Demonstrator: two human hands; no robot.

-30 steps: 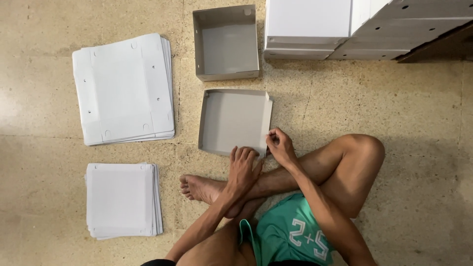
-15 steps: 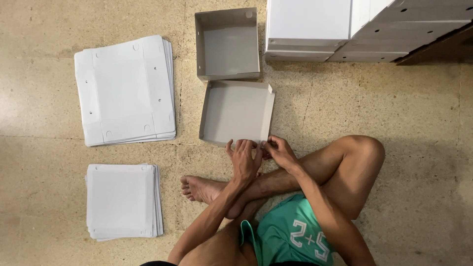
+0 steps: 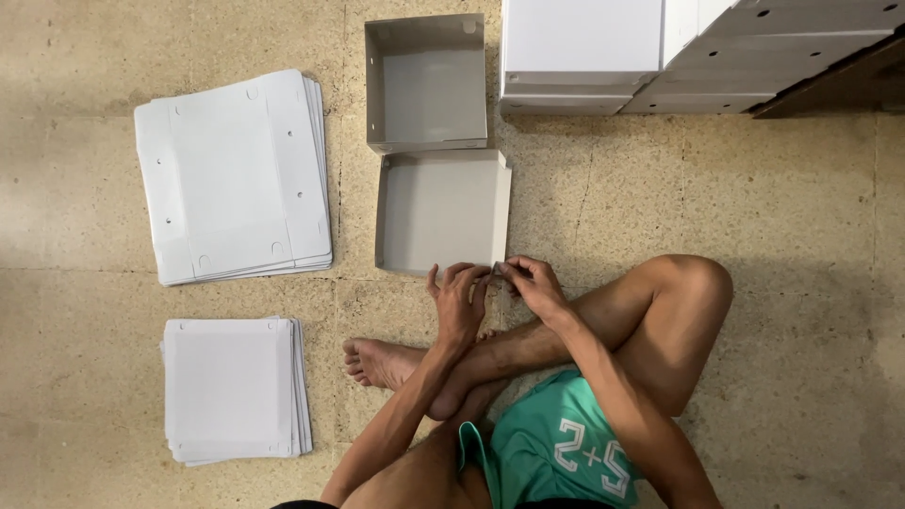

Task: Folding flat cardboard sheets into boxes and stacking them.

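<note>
At the near edge, left hand (image 3: 459, 300) and right hand (image 3: 534, 283) pinch the shallow tray (image 3: 441, 209) — light, thin card, likely easily creased, best gripped by corner flaps.

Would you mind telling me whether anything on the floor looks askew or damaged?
Nothing looks damaged. The large stack of flat sheets sits slightly rotated, edges fanned. Both hands pinch the near corner of the shallow tray.
</note>
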